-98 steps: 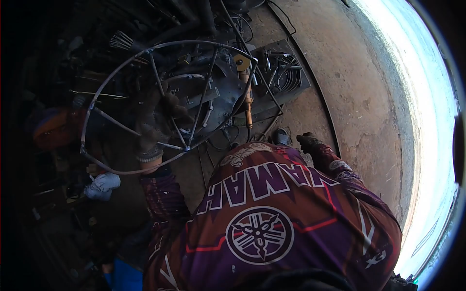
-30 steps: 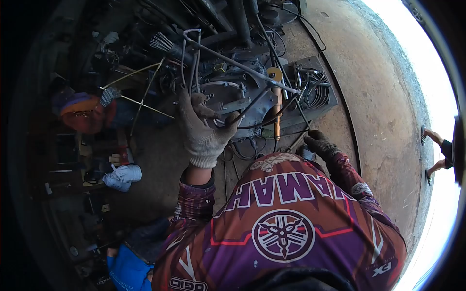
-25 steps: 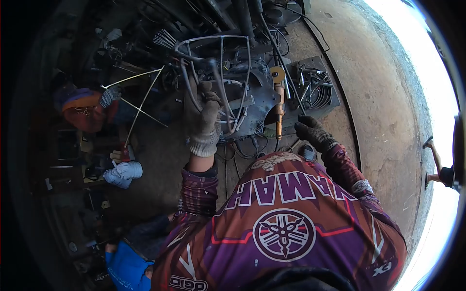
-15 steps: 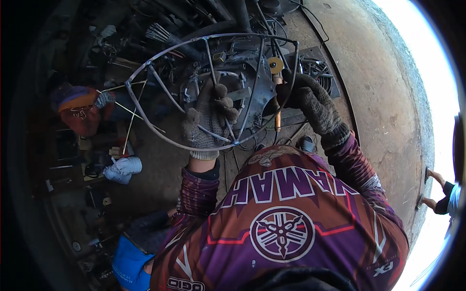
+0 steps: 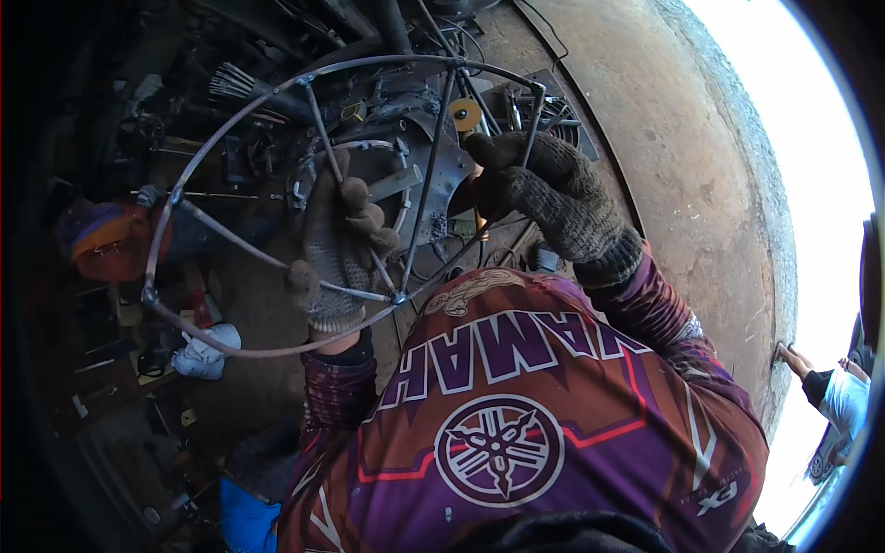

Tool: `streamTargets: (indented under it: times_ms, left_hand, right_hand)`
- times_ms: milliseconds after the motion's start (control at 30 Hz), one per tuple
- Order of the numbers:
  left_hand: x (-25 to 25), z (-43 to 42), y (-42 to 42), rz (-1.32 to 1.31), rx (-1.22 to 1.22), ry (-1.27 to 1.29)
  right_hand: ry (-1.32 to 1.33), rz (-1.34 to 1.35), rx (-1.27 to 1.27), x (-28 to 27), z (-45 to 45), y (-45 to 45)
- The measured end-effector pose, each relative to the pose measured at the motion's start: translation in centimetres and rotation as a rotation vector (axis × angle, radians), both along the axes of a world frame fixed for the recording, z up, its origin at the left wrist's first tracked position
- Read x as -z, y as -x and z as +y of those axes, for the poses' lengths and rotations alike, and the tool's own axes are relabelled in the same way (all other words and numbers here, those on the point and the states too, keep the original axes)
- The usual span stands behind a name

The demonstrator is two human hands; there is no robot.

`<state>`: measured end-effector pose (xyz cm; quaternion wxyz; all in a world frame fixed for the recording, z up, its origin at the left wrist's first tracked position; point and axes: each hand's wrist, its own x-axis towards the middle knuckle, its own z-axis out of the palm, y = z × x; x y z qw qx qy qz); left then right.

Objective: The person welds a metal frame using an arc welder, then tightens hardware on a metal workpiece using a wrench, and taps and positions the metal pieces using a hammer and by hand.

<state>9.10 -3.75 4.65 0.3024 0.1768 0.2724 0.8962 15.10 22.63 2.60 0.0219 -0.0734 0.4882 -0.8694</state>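
Observation:
A metal frame of bent, welded rods [image 5: 258,351] spans the space in front of me, with a curved outer rim and several cross bars. My left hand [image 5: 341,249], in a grey knitted glove, wraps around a cross bar inside it. On the other side, my gloved right hand [image 5: 562,189] closes around the rim near its right corner. A short flat metal strip [image 5: 395,182] shows by my left fingertips; I cannot tell whether they touch it. Just beyond my right hand lies a tool with a yellow disc [image 5: 465,114], partly hidden by the glove.
Behind the frame is a cluttered metal work surface [image 5: 447,170]. A bundle of rods [image 5: 235,81] stands at the upper left. One person in orange and purple [image 5: 111,240] is at the left; another person [image 5: 843,396] is at the far right. Coiled cables [image 5: 558,124] lie on the right.
The metal frame has tilted, its left end dropping lower in view, with both hands still gripping it. The whole view has shifted, so the surroundings appear further left.

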Motion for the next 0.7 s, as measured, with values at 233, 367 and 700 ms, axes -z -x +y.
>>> streamTargets:
  times_ms: [233,367,700]
  left_hand:
    - [-0.2,-1.0,0.4,0.213,0.013,0.094]
    - [-1.5,-1.0,-0.1,0.134,-0.007,0.172]
    - [-2.2,-2.3,0.3,0.055,-0.067,0.271]
  right_hand:
    - [0.026,0.011,-0.016,0.5,0.2,-0.3]
    - [0.015,-0.027,-0.029,0.2,0.2,-0.5]
    - [0.041,-0.144,-0.07,2.6,-0.5,-0.1]
